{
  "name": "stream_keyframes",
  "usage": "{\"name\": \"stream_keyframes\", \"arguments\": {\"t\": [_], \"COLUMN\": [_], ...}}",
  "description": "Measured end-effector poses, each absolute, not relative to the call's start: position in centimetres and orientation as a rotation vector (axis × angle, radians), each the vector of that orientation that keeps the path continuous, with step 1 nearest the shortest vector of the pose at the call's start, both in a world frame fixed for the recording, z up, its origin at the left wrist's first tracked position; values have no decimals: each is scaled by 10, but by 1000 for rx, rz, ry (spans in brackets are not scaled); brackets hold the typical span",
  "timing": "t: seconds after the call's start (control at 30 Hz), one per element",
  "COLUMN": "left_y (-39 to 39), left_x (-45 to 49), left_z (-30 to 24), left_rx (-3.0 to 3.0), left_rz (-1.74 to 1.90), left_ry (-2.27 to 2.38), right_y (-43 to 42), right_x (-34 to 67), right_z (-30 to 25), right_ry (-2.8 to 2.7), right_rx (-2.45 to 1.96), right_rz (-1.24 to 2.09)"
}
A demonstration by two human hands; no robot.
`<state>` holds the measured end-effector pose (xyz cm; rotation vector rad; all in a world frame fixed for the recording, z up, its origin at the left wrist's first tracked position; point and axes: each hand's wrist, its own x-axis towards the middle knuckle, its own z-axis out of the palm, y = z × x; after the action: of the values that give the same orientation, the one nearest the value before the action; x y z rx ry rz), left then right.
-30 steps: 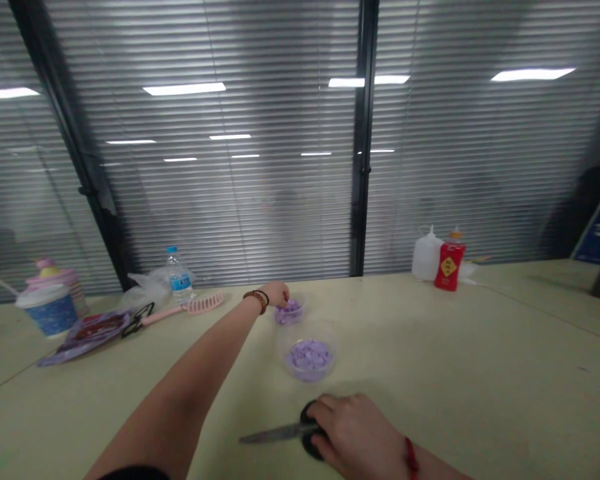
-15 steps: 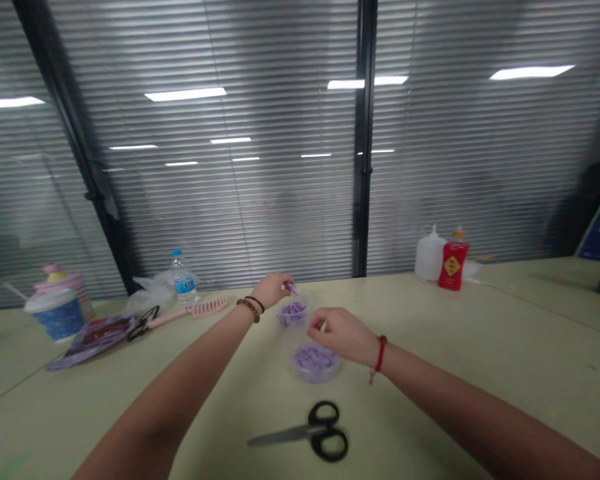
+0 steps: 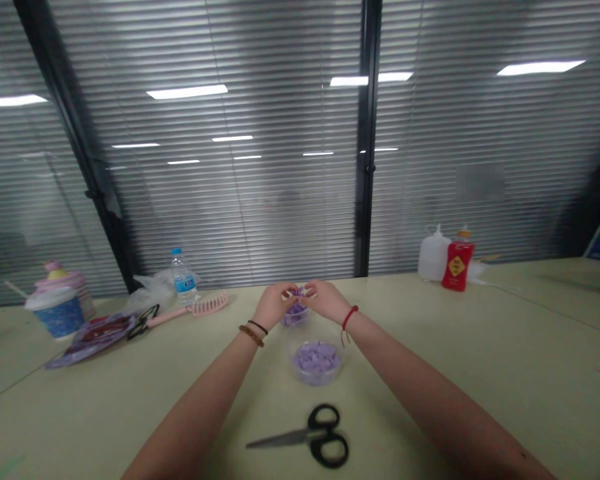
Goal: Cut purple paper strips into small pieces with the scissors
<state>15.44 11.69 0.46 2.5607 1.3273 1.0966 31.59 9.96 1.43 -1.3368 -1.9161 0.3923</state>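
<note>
Both hands meet above the farther clear tub [image 3: 294, 323], which holds dark purple bits. My left hand [image 3: 274, 304] is closed in a pinch on a small purple piece [image 3: 299, 291], whose kind is too small to make out. At the other side of that piece, the fingertips of my right hand [image 3: 325, 300] are pinched too. Nearer to me stands a round clear tub [image 3: 317, 380] filled with light purple flat pieces [image 3: 317, 357]. In front of it lie black-handled scissors [image 3: 307, 435], blades pointing left.
Along the left are a blue paper cup [image 3: 60, 313], a purple packet [image 3: 93, 340], a pink hairbrush [image 3: 207, 306], a water bottle [image 3: 184, 280] and a plastic bag [image 3: 153, 293]. At the back right stand a white squeeze bottle [image 3: 434, 257] and a red bottle [image 3: 458, 265]. Blinds [image 3: 290, 220] line the back.
My right hand has moved up and away from above the nearer tub to meet my left hand at the purple piece. My left hand has come down slightly. The tubs and scissors stay put.
</note>
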Motion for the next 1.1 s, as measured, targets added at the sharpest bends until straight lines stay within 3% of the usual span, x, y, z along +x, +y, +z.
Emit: {"name": "stream_keyframes", "arguments": {"t": [0.27, 0.5, 0.67, 1.1], "left_y": [130, 79, 47, 31], "left_x": [134, 148, 159, 163], "left_z": [-10, 38, 61, 67], "left_rx": [2416, 2631, 2732, 2723], "left_rz": [1071, 1051, 1220, 1239], "left_ry": [1622, 754, 780, 805], "right_y": [103, 72, 45, 31], "right_x": [318, 339, 340, 342], "right_z": [13, 40, 62, 73], "right_ry": [-1888, -1890, -1840, -1744], "right_rx": [-1275, -1124, -1002, -1005], "right_rz": [498, 1026, 1212, 1156]}}
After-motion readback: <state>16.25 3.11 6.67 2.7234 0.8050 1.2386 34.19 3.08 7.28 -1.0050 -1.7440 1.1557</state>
